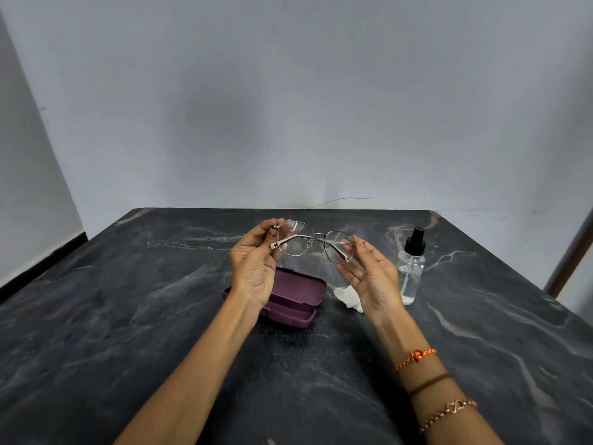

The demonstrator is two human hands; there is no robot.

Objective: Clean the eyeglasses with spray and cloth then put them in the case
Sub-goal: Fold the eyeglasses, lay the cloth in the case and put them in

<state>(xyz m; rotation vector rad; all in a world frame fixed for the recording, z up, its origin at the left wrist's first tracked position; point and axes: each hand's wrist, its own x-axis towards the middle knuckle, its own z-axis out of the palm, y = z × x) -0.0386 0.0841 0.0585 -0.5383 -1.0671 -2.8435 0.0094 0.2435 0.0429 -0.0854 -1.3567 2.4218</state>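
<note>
Dark marbled worktop [128, 316]: your left hand [253, 268] and right hand [372, 277] pinch the glasses [316, 240] by their hinges; open case [295, 300] beneath, cloth [348, 298] under right palm, spray [412, 268] beside it.

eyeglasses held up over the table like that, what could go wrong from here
1. The eyeglasses are held in the air by their outer corners only, left hand and right hand pinching with fingertips; a slip could drop them onto the hard table.
2. Fingertips near the lens edges may smudge them.
3. The spray bottle stands close beside the right hand and could be knocked over when reaching for the white cloth or the open case.
</note>
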